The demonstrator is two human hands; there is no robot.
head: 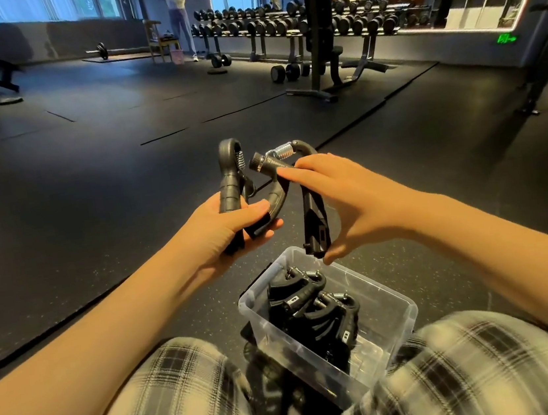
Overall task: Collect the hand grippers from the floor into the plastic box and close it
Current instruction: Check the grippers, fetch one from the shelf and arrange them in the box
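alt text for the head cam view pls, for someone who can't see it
A person seated on a dark gym floor grips one black hand gripper in the left hand and holds a second gripper in the right hand, both above an open clear plastic box between plaid-clad knees. The box holds several grippers; a dumbbell rack stands behind.

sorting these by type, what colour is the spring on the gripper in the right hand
Silver; the spring shows best in the head view.

Green lit sign (506, 38) low on the wall (435, 46), characters illegible
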